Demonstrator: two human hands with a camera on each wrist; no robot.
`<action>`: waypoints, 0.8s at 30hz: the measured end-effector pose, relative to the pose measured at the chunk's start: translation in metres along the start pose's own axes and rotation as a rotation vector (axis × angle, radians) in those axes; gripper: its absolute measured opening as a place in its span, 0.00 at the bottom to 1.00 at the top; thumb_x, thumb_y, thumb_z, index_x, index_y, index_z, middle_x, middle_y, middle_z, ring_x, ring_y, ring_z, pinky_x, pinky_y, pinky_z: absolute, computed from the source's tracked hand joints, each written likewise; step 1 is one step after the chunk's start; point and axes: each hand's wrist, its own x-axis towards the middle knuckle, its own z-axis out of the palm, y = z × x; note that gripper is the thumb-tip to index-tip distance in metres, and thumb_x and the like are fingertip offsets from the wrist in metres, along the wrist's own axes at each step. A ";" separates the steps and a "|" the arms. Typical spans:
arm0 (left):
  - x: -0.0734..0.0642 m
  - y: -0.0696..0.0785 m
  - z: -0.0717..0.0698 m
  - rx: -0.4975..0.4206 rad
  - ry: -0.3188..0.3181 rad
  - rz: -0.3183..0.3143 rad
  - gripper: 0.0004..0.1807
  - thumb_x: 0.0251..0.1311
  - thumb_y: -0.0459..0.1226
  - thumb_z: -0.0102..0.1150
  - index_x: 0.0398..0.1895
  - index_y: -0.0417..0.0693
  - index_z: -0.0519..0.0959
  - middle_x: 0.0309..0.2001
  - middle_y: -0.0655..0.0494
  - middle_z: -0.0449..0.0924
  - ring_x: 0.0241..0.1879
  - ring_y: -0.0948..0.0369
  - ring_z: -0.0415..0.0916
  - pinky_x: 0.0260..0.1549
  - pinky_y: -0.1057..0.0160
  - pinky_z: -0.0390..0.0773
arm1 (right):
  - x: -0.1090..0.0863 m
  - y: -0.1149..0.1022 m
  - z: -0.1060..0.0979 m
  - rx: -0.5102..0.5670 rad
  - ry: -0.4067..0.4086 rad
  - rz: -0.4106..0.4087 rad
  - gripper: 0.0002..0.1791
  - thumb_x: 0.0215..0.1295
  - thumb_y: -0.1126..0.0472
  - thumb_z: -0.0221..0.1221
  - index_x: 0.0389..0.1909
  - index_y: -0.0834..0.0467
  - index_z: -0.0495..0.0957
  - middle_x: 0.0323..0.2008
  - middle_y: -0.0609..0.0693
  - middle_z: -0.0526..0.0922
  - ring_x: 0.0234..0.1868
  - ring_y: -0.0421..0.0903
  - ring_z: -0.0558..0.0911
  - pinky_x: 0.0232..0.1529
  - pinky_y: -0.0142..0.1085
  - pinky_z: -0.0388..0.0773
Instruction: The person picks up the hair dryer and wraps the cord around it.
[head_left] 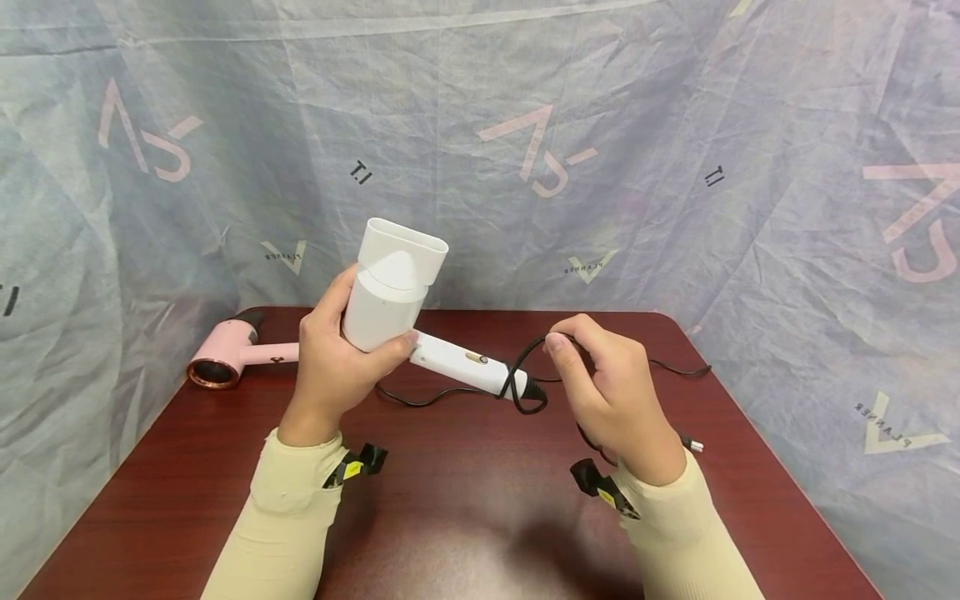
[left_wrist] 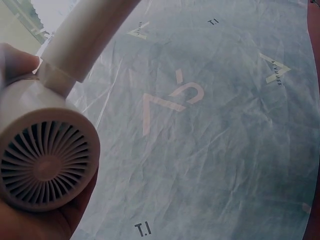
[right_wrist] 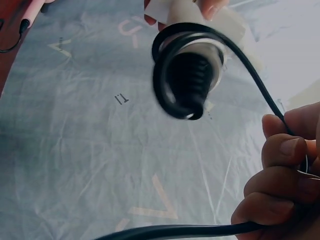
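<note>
My left hand (head_left: 333, 358) grips the barrel of a white hair dryer (head_left: 386, 304), held above the table with its flat nozzle pointing up. Its handle slants down to the right, and the vented round back faces the camera in the left wrist view. A black power cord (right_wrist: 250, 67) leaves the handle's end and loops round the base of the handle. My right hand (head_left: 611, 392) pinches this cord between thumb and index finger, to the right of the handle. In the right wrist view the other fingers curl over a further stretch of cord.
A pink hair dryer (head_left: 225, 346) lies at the back left of the dark red table (head_left: 465, 500), partly behind my left hand. Black cord (head_left: 420, 403) runs along the table's rear. A plug (head_left: 693, 445) shows beside my right wrist. Grey printed cloth (head_left: 450, 150) hangs around the table.
</note>
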 end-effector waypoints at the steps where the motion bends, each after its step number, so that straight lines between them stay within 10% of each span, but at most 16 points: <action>1: 0.000 0.000 0.000 -0.015 -0.005 0.001 0.43 0.40 0.30 0.79 0.66 0.60 0.79 0.50 0.59 0.85 0.42 0.59 0.79 0.40 0.65 0.77 | 0.000 0.001 0.000 -0.002 -0.001 0.002 0.06 0.74 0.64 0.57 0.36 0.55 0.82 0.25 0.38 0.74 0.22 0.33 0.66 0.26 0.27 0.65; 24: 0.000 0.009 -0.002 -0.254 0.005 0.036 0.39 0.42 0.26 0.72 0.65 0.43 0.76 0.51 0.47 0.82 0.42 0.53 0.80 0.39 0.61 0.81 | -0.003 0.016 0.015 0.030 -0.136 0.133 0.08 0.79 0.61 0.54 0.39 0.50 0.80 0.26 0.41 0.74 0.24 0.37 0.69 0.32 0.30 0.70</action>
